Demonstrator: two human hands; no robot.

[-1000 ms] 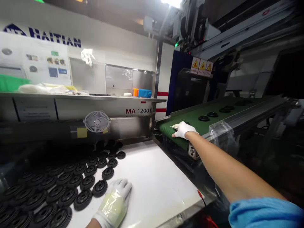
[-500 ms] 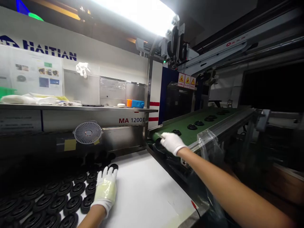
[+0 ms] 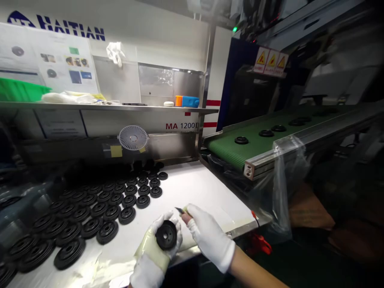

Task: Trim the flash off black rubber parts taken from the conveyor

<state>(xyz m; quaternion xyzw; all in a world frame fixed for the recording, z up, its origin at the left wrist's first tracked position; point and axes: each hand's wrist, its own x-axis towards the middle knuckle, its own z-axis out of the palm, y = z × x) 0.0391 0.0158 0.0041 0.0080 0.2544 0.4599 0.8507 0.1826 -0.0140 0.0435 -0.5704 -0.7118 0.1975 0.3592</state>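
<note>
Just above the near edge of the white desk, the person's two gloved hands work close together. The left hand, its white glove partly covered by a yellowish clear film, holds a black ribbed disc with its face turned up. The grip is closed around the disc's rim, with the fingers curled up its side. The right hand, in a plain white glove, sits just beside it. Its grip is pressed together, pinching a small knife whose dark blade pokes out past the fingertips. The blade is near the disc, but it does not appear to touch it.

To the left of the hands, rows of matching black discs lie flat on the desk, closely spaced and fading into shadow toward the back. Beyond the desk, a green conveyor belt runs off to the right, carrying a line of black discs spaced well apart. A clear plastic sheet hangs from its side rail. Higher up, a steel shelf holds a green tub and a blue box. A small white fan is mounted below the shelf, and a spare white glove hangs on the wall above it.
</note>
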